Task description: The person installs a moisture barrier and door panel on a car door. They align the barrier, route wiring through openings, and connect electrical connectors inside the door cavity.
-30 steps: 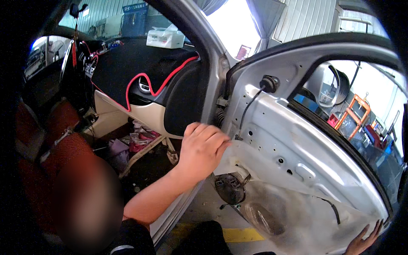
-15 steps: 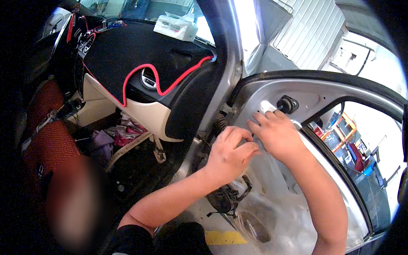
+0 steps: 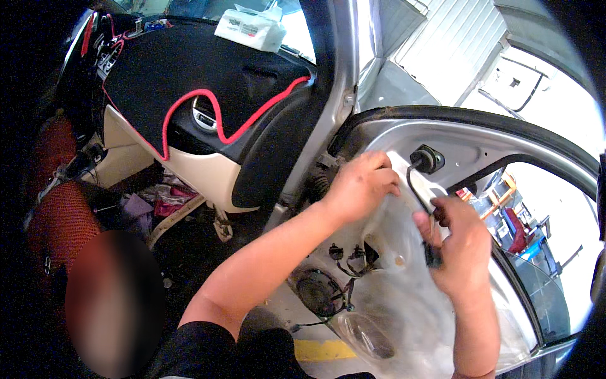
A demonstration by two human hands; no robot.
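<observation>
Milky clear plastic film (image 3: 404, 297) covers the inner side of an open silver car door (image 3: 457, 140). My left hand (image 3: 365, 187) is closed at the film's upper corner, its fingers curled on the edge. A black cable (image 3: 415, 183) comes out of a round black grommet (image 3: 428, 159) in the door and runs down over the film. My right hand (image 3: 466, 246) is closed round this cable, with a dark plug-like end (image 3: 433, 256) showing below the thumb. Loose wiring with black connectors (image 3: 355, 265) pokes through an opening in the film beside a round black speaker (image 3: 319, 292).
The dashboard (image 3: 151, 76), under a black cover with red trim, is to the left, with a white tissue pack (image 3: 250, 28) on top. A door pillar (image 3: 315, 139) stands between cabin and door. A red seat (image 3: 66, 215) is at far left. Window glass (image 3: 540, 290) lies along the door's right side.
My right hand has moved down and right from beside the grommet, and the cable now shows in it. The left hand has risen to the film's upper corner. The view has shifted slightly.
</observation>
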